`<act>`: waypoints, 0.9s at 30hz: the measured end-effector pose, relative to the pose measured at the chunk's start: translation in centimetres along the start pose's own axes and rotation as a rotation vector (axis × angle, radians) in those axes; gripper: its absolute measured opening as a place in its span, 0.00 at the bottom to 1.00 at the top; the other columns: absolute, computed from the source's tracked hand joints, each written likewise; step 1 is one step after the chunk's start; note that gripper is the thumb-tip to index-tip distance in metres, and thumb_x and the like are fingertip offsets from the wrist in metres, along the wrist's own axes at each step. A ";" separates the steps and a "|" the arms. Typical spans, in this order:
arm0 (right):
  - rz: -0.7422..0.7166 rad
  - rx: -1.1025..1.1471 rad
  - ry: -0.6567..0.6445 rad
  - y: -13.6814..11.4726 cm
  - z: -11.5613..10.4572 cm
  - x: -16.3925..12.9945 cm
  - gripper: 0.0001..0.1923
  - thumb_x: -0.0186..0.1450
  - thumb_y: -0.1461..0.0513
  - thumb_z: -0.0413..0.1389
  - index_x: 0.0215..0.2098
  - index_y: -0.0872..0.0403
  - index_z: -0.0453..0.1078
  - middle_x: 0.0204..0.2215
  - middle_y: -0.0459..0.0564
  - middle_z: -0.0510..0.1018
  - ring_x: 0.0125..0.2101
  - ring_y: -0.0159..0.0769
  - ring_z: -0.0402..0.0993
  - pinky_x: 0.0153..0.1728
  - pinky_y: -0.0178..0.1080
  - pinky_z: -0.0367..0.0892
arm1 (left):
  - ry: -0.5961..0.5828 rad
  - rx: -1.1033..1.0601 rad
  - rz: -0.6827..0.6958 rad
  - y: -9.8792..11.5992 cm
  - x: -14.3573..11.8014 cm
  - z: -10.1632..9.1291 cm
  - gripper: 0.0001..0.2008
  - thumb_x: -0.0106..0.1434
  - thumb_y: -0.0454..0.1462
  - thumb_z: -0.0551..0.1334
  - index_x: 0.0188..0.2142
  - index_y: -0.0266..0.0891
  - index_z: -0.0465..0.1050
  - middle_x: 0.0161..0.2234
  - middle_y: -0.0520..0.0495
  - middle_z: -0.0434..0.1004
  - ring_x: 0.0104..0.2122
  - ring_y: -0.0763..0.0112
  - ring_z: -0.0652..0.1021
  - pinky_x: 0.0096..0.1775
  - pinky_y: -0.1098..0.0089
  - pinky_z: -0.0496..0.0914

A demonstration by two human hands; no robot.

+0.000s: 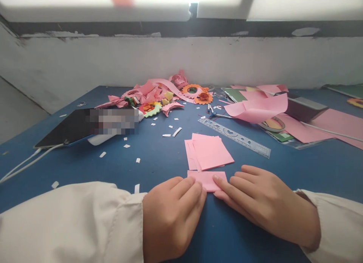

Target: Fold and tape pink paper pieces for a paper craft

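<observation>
A folded piece of pink paper (pixel 209 180) lies flat on the blue table, close in front of me. My left hand (pixel 176 214) has its fingers bent together on the paper's left end and hides that corner. At the right end, my right hand (pixel 255 198) rests its index fingertip on top, with the thumb at the near edge. The other right fingers lie close together beside the paper. Just beyond is a small loose stack of pink paper squares (pixel 213 151), slightly fanned out.
A clear plastic ruler (pixel 235 137) lies beyond the stack to the right. Pink sheets (pixel 320 127) and a tape roll (pixel 272 124) are farther right. A tablet (pixel 68 127) with a white cable lies left. Crumpled paper and paper flowers (pixel 153 95) are heaped by the wall, among white scraps.
</observation>
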State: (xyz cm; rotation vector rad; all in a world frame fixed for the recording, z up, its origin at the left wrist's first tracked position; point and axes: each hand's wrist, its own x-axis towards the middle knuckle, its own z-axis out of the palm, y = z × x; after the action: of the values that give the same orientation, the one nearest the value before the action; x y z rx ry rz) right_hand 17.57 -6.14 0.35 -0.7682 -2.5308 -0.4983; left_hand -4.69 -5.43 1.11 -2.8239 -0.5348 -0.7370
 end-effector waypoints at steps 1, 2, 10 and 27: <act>-0.001 0.004 -0.004 0.0 0.0 0.0 0.08 0.66 0.66 0.53 0.39 0.64 0.70 0.18 0.43 0.65 0.20 0.29 0.57 0.23 0.38 0.53 | 0.015 -0.004 -0.004 0.1 0.0 0.1 0.12 0.66 0.26 0.50 0.39 0.26 0.73 0.36 0.41 0.78 0.37 0.61 0.78 0.35 0.62 0.76; -0.001 0.006 -0.005 0.0 0.0 0.0 0.08 0.66 0.65 0.52 0.39 0.64 0.70 0.18 0.43 0.65 0.20 0.29 0.57 0.23 0.38 0.53 | 0.027 -0.007 -0.013 0.2 0.1 0.2 0.11 0.65 0.26 0.52 0.38 0.26 0.73 0.35 0.41 0.78 0.37 0.62 0.78 0.35 0.62 0.76; -0.017 -0.032 -0.016 -0.1 -0.1 -0.1 0.09 0.67 0.65 0.52 0.41 0.63 0.70 0.17 0.42 0.64 0.18 0.28 0.58 0.22 0.37 0.53 | -0.135 -0.002 -0.070 0.7 0.3 0.2 0.12 0.66 0.29 0.50 0.41 0.30 0.72 0.34 0.46 0.76 0.35 0.66 0.77 0.34 0.64 0.76; -0.112 -0.101 0.036 -1.1 -0.9 -0.3 0.08 0.63 0.64 0.55 0.29 0.62 0.71 0.15 0.45 0.65 0.17 0.31 0.56 0.22 0.40 0.48 | 0.052 0.077 -0.130 0.3 0.5 -0.2 0.17 0.63 0.27 0.54 0.18 0.34 0.68 0.21 0.48 0.69 0.22 0.70 0.70 0.25 0.66 0.67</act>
State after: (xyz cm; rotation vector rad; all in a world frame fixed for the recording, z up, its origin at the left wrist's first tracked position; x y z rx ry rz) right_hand 17.41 -7.53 0.72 -0.6487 -2.5416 -0.6752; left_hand -4.27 -5.66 1.51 -2.7120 -0.7272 -0.7926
